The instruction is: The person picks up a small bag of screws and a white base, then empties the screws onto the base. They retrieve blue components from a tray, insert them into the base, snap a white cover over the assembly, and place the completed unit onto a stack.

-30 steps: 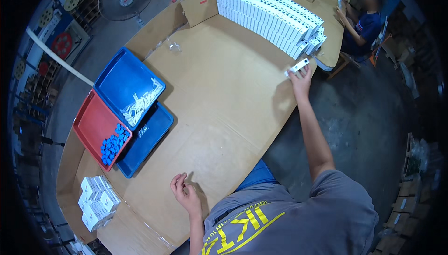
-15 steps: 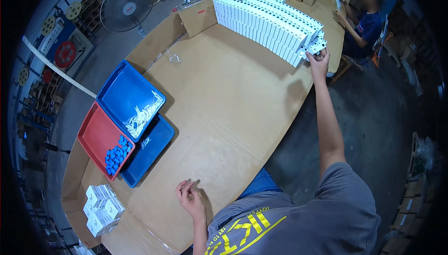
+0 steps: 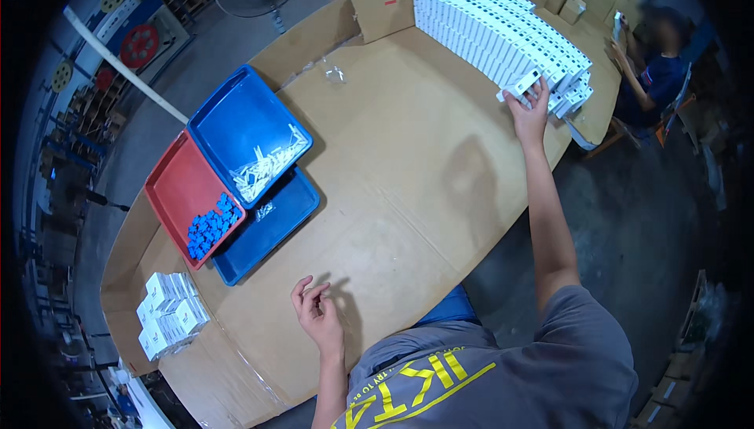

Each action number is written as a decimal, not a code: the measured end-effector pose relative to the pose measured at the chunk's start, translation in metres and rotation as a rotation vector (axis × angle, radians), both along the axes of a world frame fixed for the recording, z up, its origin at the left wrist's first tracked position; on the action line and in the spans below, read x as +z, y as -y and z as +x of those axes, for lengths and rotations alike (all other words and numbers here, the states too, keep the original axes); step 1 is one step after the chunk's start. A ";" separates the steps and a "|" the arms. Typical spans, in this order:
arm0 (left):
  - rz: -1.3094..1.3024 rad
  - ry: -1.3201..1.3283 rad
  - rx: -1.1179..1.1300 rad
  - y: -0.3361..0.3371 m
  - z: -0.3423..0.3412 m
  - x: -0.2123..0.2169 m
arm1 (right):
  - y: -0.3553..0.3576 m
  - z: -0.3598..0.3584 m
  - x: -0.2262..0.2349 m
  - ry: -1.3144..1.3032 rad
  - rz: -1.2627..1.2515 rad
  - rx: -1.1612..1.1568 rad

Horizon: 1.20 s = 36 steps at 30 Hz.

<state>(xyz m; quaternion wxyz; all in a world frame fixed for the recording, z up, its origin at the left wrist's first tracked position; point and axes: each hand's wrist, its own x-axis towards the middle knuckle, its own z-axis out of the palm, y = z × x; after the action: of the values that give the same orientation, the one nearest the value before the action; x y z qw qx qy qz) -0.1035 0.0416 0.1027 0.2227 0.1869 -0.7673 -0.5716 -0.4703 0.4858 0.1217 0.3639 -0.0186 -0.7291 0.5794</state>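
My right hand [image 3: 531,115] grips a white rectangular plastic housing [image 3: 528,82] with a dark slot near its end. It is held just in front of a long block of stacked white housings [image 3: 491,36] at the far right of the table. My left hand [image 3: 320,320] hovers above the near part of the cardboard-covered table [image 3: 377,248], its fingers loosely bent and apart with nothing in them. The nearest things to it are the trays on the left, none of which it touches.
A blue tray [image 3: 236,126] holds white slim parts; a red tray [image 3: 173,177] holds small blue parts. Both overlap a lower blue tray [image 3: 275,229]. White packets [image 3: 169,315] are stacked near left. Cardboard walls edge the table. A person [image 3: 656,71] sits at far right.
My right hand has drawn a white housing away from the end of the stack, toward the left. My left hand stays empty and much the same. The whole view has shifted slightly.
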 end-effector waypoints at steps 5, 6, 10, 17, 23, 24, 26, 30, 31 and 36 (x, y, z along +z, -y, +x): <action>0.068 -0.013 0.054 0.006 0.006 0.006 | 0.040 -0.018 -0.010 0.136 0.054 0.044; 0.068 0.003 0.064 0.009 0.008 0.003 | 0.050 -0.021 -0.009 0.194 0.092 0.043; 0.073 0.021 0.064 0.015 0.008 -0.010 | 0.056 -0.060 -0.030 0.279 0.171 0.089; 0.007 0.084 0.068 0.027 -0.005 -0.034 | 0.104 -0.165 -0.070 0.346 0.056 0.172; -0.250 0.075 0.064 0.018 -0.013 -0.056 | 0.150 -0.265 -0.065 0.349 0.181 0.119; -0.258 0.082 0.073 0.019 -0.011 -0.062 | 0.164 -0.275 -0.061 0.393 0.213 0.088; -0.236 0.033 0.074 0.019 -0.012 -0.074 | 0.162 -0.312 -0.057 0.362 0.240 0.054; -0.274 0.052 0.077 0.021 -0.016 -0.071 | 0.178 -0.363 -0.061 0.329 0.268 0.012; -0.248 0.091 0.068 0.019 -0.016 -0.071 | 0.176 -0.372 -0.065 0.340 0.302 -0.011; -0.271 0.105 0.054 0.019 -0.016 -0.077 | 0.187 -0.404 -0.076 0.376 0.430 -0.146</action>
<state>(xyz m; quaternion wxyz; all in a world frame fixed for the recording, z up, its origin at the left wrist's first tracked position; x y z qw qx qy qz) -0.1195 0.0223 0.0254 0.2207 0.2052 -0.8429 -0.4458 -0.8744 0.2990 0.0454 0.2586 -0.1006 -0.8865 0.3703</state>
